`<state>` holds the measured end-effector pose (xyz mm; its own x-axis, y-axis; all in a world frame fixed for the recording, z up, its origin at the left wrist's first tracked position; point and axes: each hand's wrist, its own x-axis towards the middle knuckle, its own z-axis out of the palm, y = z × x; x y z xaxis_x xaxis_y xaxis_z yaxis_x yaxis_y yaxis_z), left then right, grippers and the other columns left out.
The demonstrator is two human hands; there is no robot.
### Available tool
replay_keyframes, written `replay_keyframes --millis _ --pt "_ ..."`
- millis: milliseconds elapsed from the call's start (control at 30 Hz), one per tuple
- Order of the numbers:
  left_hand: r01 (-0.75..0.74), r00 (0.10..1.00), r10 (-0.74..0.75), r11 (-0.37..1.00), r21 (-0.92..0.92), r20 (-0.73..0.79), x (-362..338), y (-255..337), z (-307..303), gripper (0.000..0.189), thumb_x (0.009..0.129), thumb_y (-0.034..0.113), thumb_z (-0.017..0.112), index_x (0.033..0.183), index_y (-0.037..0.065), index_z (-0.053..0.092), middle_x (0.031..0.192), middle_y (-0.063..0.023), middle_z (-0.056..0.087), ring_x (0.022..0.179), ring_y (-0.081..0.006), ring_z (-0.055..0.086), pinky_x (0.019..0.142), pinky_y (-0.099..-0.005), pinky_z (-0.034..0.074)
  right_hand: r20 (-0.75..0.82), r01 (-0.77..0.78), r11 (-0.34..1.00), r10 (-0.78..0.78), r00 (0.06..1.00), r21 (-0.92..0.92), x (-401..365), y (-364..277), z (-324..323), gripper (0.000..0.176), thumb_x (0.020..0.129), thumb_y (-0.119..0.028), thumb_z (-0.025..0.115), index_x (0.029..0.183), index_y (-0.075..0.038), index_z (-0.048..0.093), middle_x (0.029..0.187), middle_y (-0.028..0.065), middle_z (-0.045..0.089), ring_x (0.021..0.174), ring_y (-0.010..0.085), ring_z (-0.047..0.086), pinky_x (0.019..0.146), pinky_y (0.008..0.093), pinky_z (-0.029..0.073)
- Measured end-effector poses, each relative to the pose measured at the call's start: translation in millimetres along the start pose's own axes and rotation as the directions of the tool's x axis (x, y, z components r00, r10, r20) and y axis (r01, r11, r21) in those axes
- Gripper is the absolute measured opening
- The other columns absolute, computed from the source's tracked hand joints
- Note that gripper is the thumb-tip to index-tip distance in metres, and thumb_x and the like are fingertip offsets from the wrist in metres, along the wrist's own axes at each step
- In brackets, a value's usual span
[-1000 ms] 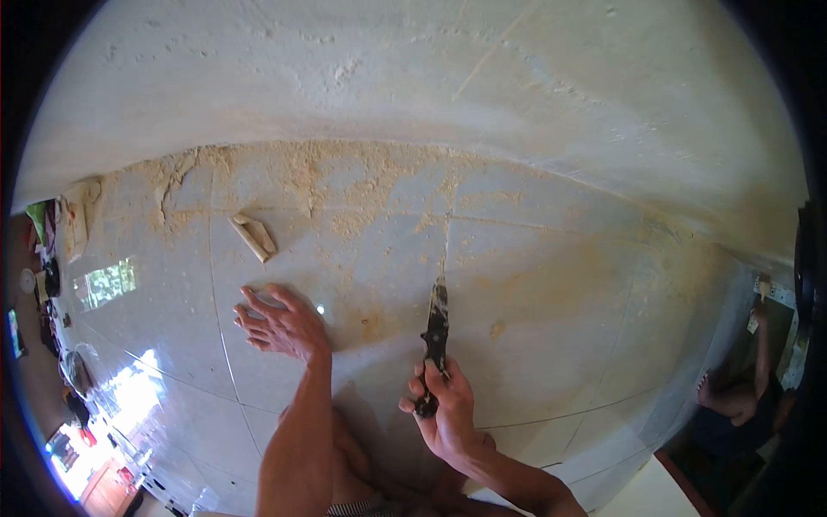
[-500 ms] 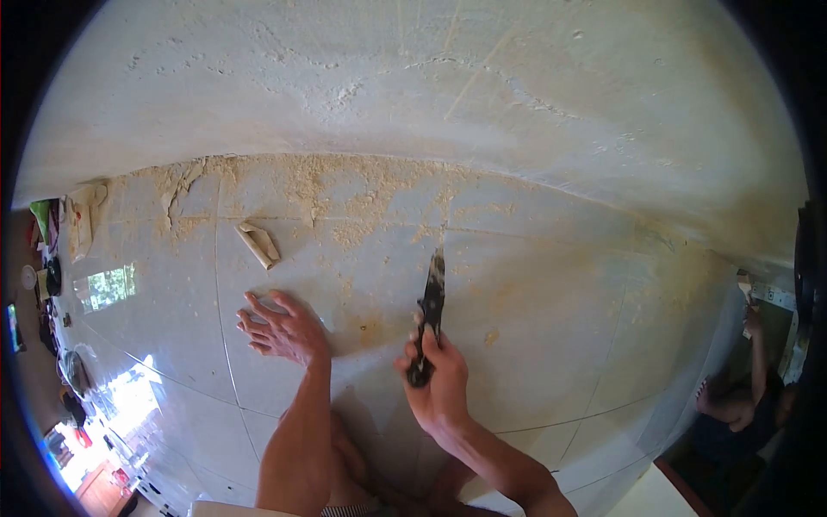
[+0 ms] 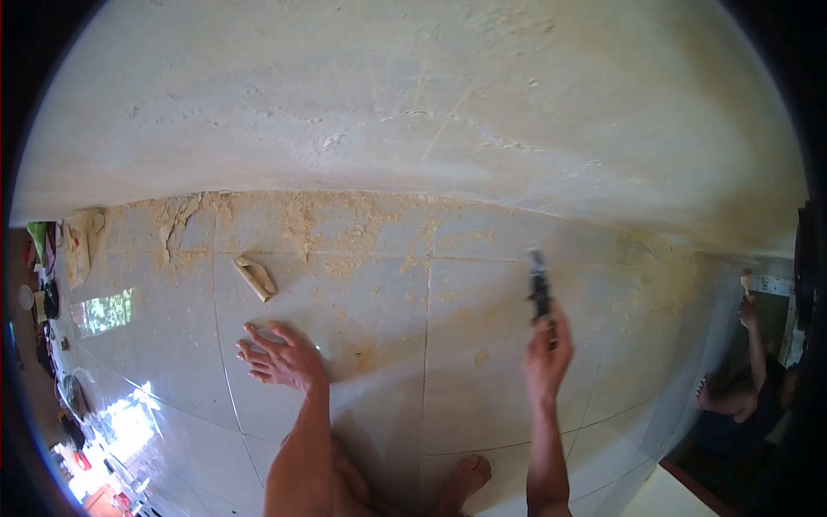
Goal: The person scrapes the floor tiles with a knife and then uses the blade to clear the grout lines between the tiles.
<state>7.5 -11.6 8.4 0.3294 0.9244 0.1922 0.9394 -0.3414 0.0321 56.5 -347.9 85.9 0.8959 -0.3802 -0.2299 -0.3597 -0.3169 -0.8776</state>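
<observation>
My right hand [image 3: 548,358] is wrapped round the handle of a black knife [image 3: 540,284]. Its tapered blade points away from me toward the foot of the wall and is slightly blurred. Below it spreads the pale tiled floor [image 3: 491,302]. My left hand [image 3: 284,360] rests on the tiles with its fingers spread, holding nothing. Just beyond those fingers lies a folded piece of tan paper or card [image 3: 255,278]. Tan flakes and dust [image 3: 345,237] cover the tiles along the wall.
A pale wall [image 3: 362,103] with blistered, peeling paint rises ahead. Torn tan paper [image 3: 79,246] lies at far left, near assorted household items. At right another person crouches, one hand [image 3: 748,312] holding a brush [image 3: 745,280] near the wall. My bare foot [image 3: 473,476] is below.
My right hand has swung to the right with the knife, away from the dusty middle. The view has tilted up a little, and my left hand stays in place.
</observation>
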Motion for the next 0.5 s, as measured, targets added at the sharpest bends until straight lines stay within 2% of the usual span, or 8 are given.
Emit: replay_keyframes --millis 33,67,100,167,300,367,433,500 --pt "-0.002 1.0 0.002 1.0 0.018 -0.03 0 -2 2 0.053 0.097 0.048 0.036 0.143 0.022 0.034 0.145 -0.0175 0.033 0.137 -0.0328 0.026 0.109 -0.054 0.022 -0.098 0.018 0.999 -0.021 0.995 -0.035 19 4 -18 0.034 0.098 -0.013 0.047 0.129 -0.001 0.052 0.085 0.0037 0.059 0.06 0.006 0.045 0.05 0.0223 0.038" --pt "-0.007 1.0 0.007 1.0 0.01 -0.027 1 -2 3 0.053 0.097 0.048 0.036 0.143 0.022 0.034 0.145 -0.0175 0.033 0.137 -0.0328 0.026 0.109 -0.054 0.022 -0.259 0.098 0.994 -0.107 0.96 -0.048 41 30 -31 0.034 0.097 -0.012 0.047 0.128 0.001 0.052 0.08 0.0026 0.057 0.058 0.0065 0.044 0.049 0.0227 0.036" --pt "-0.007 0.999 0.007 1.0 0.024 -0.031 1 -3 3 0.053 0.097 0.048 0.036 0.143 0.022 0.035 0.145 -0.0172 0.033 0.137 -0.0326 0.027 0.108 -0.0538 0.022 -0.266 0.1 0.994 -0.11 0.958 -0.049 55 31 -44 0.034 0.097 -0.012 0.047 0.128 0.001 0.052 0.08 0.0026 0.057 0.058 0.0065 0.044 0.049 0.0227 0.036" --pt "-0.009 0.999 0.01 0.999 0.036 -0.032 1 -3 4 0.053 0.097 0.048 0.035 0.143 0.022 0.035 0.145 -0.017 0.033 0.137 -0.0324 0.027 0.107 -0.0537 0.023 -0.399 -0.07 0.986 0.005 0.917 -0.149 77 30 -58 0.034 0.096 -0.013 0.048 0.126 0.002 0.054 0.073 0.0018 0.055 0.057 0.0076 0.043 0.049 0.0236 0.036" --pt "-0.005 0.999 0.007 0.998 0.055 -0.033 1 -2 2 0.053 0.097 0.047 0.036 0.143 0.021 0.035 0.145 -0.0165 0.033 0.136 -0.0315 0.028 0.106 -0.0527 0.024 -0.405 -0.063 0.992 0.013 0.914 -0.112 97 55 -43 0.035 0.096 -0.012 0.048 0.128 0.001 0.055 0.067 0.0012 0.051 0.056 0.0086 0.041 0.05 0.0257 0.037" --pt "-0.001 1.0 0.002 0.999 0.053 -0.016 0 0 0 0.053 0.097 0.046 0.037 0.144 0.021 0.033 0.145 -0.0165 0.033 0.136 -0.0312 0.028 0.106 -0.0524 0.024 -0.277 0.091 0.981 -0.136 0.951 -0.169 94 61 -16 0.028 0.094 -0.008 0.048 0.117 0.003 0.06 0.063 0.0024 0.048 0.056 0.0104 0.041 0.053 0.0283 0.039" --pt "0.013 1.0 -0.013 0.999 0.052 -0.007 0 1 -1 0.053 0.097 0.047 0.036 0.144 0.021 0.033 0.145 -0.0162 0.033 0.136 -0.031 0.028 0.106 -0.0522 0.025 -0.321 0.21 0.941 -0.291 0.901 -0.264 71 34 30 0.022 0.095 -0.01 0.049 0.107 0.002 0.063 0.061 -0.0009 0.044 0.054 0.0075 0.039 0.049 0.0242 0.035" --pt "0.009 1.0 -0.009 0.999 0.049 -0.007 1 -1 1 0.053 0.097 0.047 0.035 0.144 0.021 0.033 0.145 -0.0159 0.033 0.136 -0.031 0.027 0.106 -0.0521 0.024 -0.126 0.297 0.934 -0.325 0.937 -0.199 51 32 53 0.017 0.093 -0.008 0.047 0.085 0.003 0.058 0.06 0.002 0.043 0.057 0.0099 0.04 0.055 0.0264 0.037"
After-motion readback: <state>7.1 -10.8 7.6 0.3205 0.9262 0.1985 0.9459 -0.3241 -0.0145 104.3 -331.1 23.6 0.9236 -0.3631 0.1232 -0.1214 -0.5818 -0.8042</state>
